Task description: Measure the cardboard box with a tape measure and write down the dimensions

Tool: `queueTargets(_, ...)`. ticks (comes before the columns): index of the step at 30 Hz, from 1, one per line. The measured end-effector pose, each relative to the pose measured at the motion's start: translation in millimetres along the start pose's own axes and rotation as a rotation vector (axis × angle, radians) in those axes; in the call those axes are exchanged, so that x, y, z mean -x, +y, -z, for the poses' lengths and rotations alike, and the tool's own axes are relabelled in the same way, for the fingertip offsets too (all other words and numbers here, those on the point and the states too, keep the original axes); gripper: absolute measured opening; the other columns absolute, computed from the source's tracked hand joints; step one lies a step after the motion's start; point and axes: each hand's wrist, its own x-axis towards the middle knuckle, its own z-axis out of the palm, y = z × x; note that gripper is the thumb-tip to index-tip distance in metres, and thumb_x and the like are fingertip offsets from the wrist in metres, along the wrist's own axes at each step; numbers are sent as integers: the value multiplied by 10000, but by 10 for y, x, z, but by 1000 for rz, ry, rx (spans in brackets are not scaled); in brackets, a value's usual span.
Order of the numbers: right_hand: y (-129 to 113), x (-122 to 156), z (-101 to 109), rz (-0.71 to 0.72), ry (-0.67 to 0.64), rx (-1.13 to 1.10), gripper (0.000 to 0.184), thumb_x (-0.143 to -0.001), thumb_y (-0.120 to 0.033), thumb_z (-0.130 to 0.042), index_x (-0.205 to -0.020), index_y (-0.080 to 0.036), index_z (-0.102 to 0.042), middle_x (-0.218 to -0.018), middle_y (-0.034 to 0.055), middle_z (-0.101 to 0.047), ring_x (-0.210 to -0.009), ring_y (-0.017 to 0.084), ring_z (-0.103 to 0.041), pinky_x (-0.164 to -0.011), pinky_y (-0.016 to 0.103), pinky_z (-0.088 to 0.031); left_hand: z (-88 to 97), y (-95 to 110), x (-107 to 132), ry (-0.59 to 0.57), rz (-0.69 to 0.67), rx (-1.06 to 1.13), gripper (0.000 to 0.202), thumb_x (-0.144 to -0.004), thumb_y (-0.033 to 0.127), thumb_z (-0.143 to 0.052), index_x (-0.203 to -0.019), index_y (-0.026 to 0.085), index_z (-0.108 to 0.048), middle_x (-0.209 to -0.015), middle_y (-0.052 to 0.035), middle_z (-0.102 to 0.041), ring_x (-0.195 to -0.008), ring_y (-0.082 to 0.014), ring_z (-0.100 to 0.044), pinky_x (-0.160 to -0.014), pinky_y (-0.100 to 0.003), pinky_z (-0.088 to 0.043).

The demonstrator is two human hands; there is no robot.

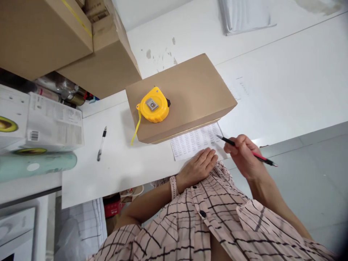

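A: How does the sheet of paper look?
B: White, covered in columns of small dark marks (too fine to read from here). It lies at the worktop's front edge.
A: And the hands?
B: The left hand lies over the sheet's near edge, its fingers straight, close together and gripping nothing. The right hand, by the sheet's right side, pinches a black-and-red pen between thumb and fingers. The metal tip points over the sheet; I can't tell whether it touches.
A: Anything in the way?
B: A plain brown cardboard box hides the sheet's far part. On its top, toward the left end, sits a yellow tape measure, its thin strap hanging past the box's side.
A: And further out?
B: A clear pen with a black grip lies toward the worktop's left edge, near a white carton. Large brown cartons crowd the far left corner; a stack of papers lies toward the far edge.
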Motion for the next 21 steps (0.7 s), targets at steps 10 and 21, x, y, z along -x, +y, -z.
queueTargets(10,386,-15,-220,59,90,563,272,-906,-511,-695,-1010,-260,-684,-915,36,-717,-842,208,-665,-735,346,-525,-133,5,85,42,9,63,405,-1039,177,-490,-1416,49,-564,-1423,-171,-636,-1336,-275,-609,-1171,-415,-471)
queueTargets(21,446,-50,-232,139,219,696,297,-904,-454,-692,-784,-244,-519,-656,-29,-569,-587,144,-521,-570,294,-447,-184,22,106,95,46,112,380,-1044,178,-464,-1387,71,-586,-1400,-151,-659,-1329,-247,-615,-1166,-398,-478)
